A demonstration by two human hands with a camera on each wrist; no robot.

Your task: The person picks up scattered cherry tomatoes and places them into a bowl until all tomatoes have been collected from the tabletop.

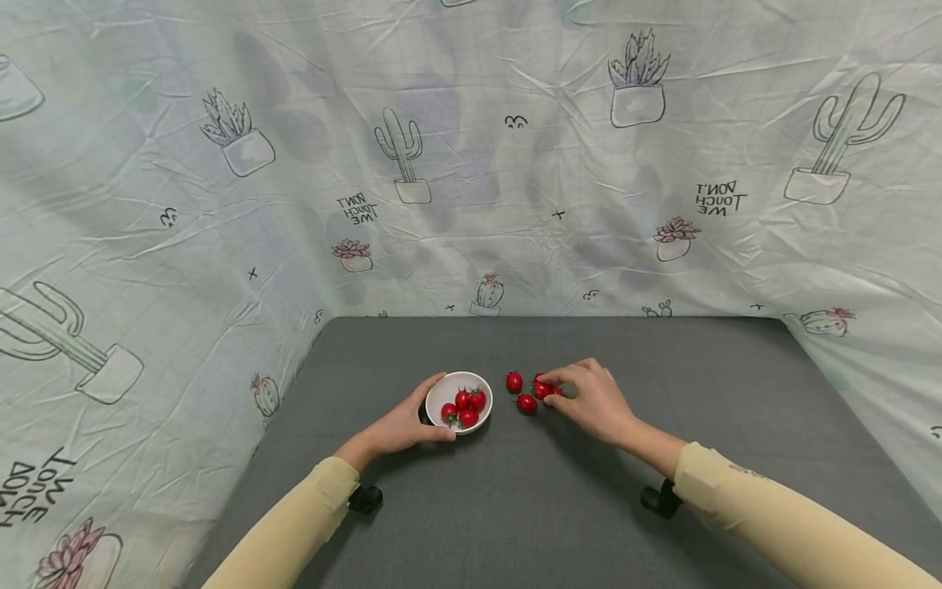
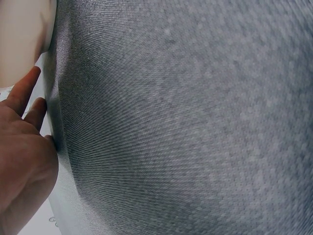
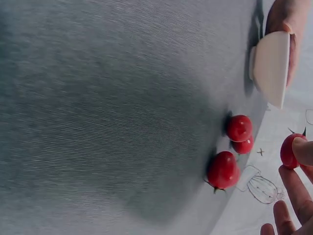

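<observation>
A small white bowl [image 1: 436,393] with several cherry tomatoes [image 1: 468,418] in it stands on the grey table. My left hand [image 1: 401,424] holds it from the left, the thumb along the near side and the fingers round the far side. In the right wrist view, my right hand [image 3: 298,196] pinches a cherry tomato [image 3: 289,151] between thumb and fingers, raised off the cloth. Loose cherry tomatoes lie just right of the bowl, among them one at the back [image 1: 514,381] and one nearer [image 1: 526,403]. The right fingers partly cover others in the head view.
A dark grey cloth-like surface [image 1: 471,507] covers the table. Behind and beside it hangs a pale curtain [image 1: 471,245] printed with potted cacti. Black straps with small devices [image 1: 365,500] sit at both wrists.
</observation>
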